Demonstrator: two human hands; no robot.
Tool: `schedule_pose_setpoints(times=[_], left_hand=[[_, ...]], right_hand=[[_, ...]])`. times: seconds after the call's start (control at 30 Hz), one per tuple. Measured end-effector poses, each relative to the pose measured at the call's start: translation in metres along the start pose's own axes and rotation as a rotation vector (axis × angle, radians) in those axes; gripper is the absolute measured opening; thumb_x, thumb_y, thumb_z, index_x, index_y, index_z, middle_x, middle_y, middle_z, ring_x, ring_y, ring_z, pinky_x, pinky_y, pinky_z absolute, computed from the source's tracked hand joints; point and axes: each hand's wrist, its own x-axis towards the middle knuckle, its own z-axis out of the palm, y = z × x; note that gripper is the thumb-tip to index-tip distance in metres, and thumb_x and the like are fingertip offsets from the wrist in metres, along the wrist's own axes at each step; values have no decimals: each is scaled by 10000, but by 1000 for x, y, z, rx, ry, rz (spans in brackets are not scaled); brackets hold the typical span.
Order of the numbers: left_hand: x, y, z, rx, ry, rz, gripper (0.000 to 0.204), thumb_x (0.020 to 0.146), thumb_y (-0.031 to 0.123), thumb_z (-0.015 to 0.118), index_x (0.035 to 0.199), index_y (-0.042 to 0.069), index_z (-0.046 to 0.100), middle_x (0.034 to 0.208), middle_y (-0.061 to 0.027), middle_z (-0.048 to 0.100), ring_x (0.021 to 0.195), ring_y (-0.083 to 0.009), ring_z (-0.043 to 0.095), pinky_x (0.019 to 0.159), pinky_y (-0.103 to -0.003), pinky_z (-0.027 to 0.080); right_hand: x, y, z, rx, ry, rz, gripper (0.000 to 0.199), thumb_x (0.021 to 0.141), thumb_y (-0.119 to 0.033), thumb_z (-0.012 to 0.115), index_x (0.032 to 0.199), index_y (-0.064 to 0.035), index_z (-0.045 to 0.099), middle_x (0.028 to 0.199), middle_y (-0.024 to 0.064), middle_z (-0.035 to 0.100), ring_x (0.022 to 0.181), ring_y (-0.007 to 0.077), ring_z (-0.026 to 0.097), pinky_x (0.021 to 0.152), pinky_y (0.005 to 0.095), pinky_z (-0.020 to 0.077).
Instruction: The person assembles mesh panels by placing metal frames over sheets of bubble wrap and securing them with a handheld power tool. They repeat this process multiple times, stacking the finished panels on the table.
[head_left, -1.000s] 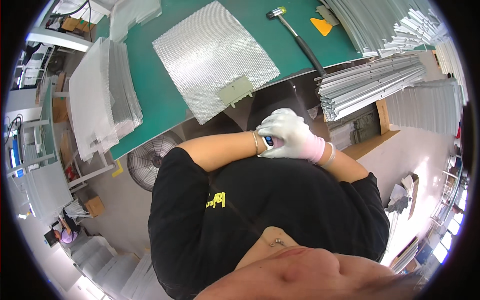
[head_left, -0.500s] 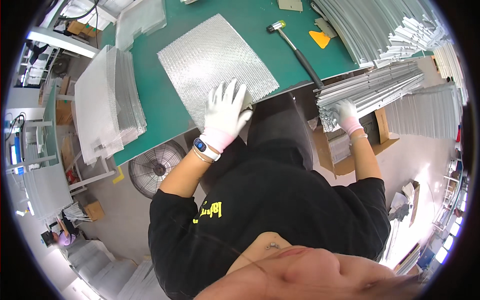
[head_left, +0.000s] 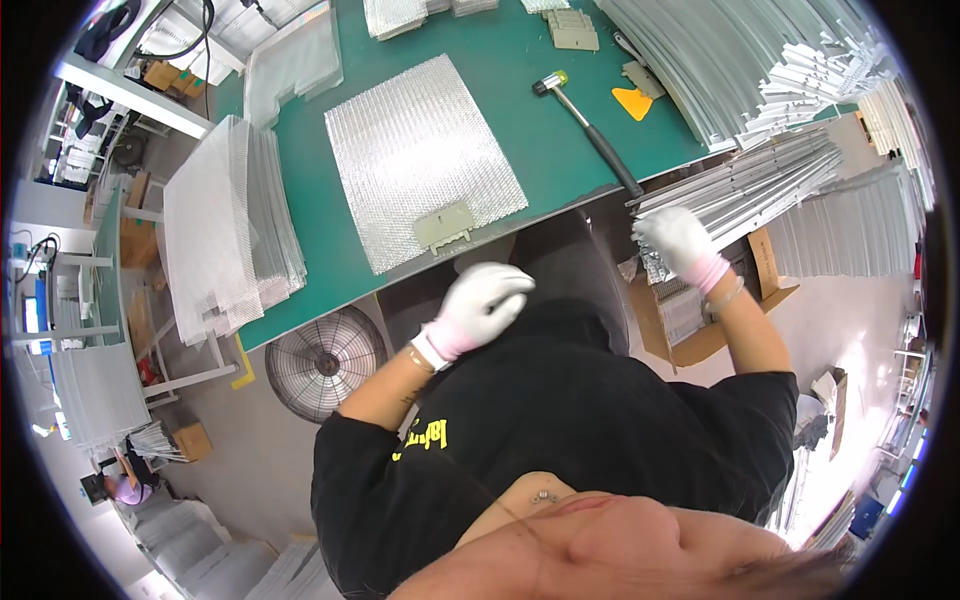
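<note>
Closest to the camera, the left hand (head_left: 480, 300), in a white glove with a pink cuff, hangs in front of the black shirt, just before the near edge of the green work table (head_left: 560, 130). Its fingers are curled loosely inward and hold nothing. The right hand (head_left: 678, 238), gloved the same way, reaches out to the side, to the near ends of a stack of long aluminium strips (head_left: 750, 185) that lies at the right of the table. The fingers are bent over the strip ends and touch them; if they already pinch one strip, I cannot tell.

On the table, directly ahead of the left hand, a silver mesh filter sheet (head_left: 420, 150) lies flat, with a small beige latch piece (head_left: 443, 227) on its near edge, so it is within easy reach. Further right a rubber mallet (head_left: 585, 125) lies with its black handle toward the person, and an orange scraper (head_left: 632, 102) is near it. At the left a pile of mesh sheets (head_left: 225, 225) rests on a rack. A round fan (head_left: 325, 362) stands on the floor under the table.
</note>
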Motion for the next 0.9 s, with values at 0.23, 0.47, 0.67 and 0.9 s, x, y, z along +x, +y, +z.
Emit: schedule_pose_setpoints(times=[0.23,0.47,0.67,0.9], left_hand=[[55,6,80,-873,64,-293,435,1095,305,379,1360,-16,508,1300,-98,585,1039,-150,614,927,-326,498],[-22,56,-122,-756,1008,255,424,1028,478,456,843,99,502,700,-32,475,630,-158,370,647,-330,315],[-110,75,-162,-344,917,-102,536,1040,543,438,870,53,576,574,-6,498,450,-115,418,434,-255,321],[-77,40,-59,-490,763,-473,537,1023,512,507,840,15,598,670,-61,598,495,-85,495,465,-226,383]], right_hand=[[88,-170,-30,208,322,-507,176,715,-176,665,863,-91,620,893,47,655,857,232,642,795,391,526],[-13,-42,64,2455,930,501,704,974,-582,500,1311,36,517,1195,164,595,1090,252,597,950,380,493],[-53,13,-74,1815,1469,386,253,989,-305,553,975,-64,627,924,79,650,917,219,597,942,412,492],[115,-98,-110,1631,1171,452,317,999,-375,565,934,-65,578,766,32,517,711,180,525,716,333,455]])
